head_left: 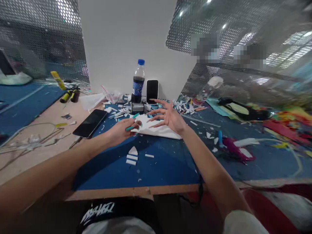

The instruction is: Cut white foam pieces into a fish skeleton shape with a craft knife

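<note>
My left hand [122, 130] is closed, its fingers curled around a slim teal piece [130, 128] whose exact kind I cannot make out. To its right, my right hand [169, 116] is open, fingers spread, holding nothing. It hovers over or rests at a white sheet [158, 132]; contact is unclear. Closer to me on the blue mat [165, 172] lie a pointed white piece [133, 150], two short white strips [132, 157] and a separate small white strip [149, 156].
A dark phone [90, 123] lies at left. Behind my hands stand a cola bottle [138, 81], a propped phone [152, 92] and a metal cylinder [137, 108] among white scraps [119, 113]. A purple item [236, 149] and colourful scraps [287, 123] lie at right.
</note>
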A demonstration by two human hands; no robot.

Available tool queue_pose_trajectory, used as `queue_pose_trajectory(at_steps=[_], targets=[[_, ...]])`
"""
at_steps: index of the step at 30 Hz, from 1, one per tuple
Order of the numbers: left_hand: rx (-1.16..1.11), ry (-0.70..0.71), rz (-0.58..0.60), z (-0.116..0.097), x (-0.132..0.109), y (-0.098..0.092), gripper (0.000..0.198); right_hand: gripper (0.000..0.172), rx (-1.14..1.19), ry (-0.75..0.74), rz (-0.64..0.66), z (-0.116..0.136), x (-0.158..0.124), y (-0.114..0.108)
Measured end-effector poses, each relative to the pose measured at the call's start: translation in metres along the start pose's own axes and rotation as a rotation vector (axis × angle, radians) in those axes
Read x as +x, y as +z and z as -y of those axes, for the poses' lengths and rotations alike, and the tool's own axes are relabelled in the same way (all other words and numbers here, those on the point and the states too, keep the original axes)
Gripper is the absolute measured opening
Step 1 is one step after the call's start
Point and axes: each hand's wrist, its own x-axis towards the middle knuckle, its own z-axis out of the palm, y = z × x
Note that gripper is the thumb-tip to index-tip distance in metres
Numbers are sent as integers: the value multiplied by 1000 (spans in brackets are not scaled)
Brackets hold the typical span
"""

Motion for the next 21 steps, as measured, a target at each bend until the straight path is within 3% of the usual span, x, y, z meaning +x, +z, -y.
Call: queue_pose_trajectory(at_steps=[4, 7, 17, 21], targets=[[14, 112, -75, -4, 28, 2, 22, 60, 45, 2, 32, -5, 0, 2], [43, 177, -55, -7, 47, 2, 22, 61, 81, 10, 70, -8, -1, 3], [146, 213, 364, -15, 57, 11, 25, 63, 130, 51, 91, -23, 0, -2], [242, 267, 384, -11, 61, 9, 28, 64, 135, 68, 83, -27, 2, -3]])
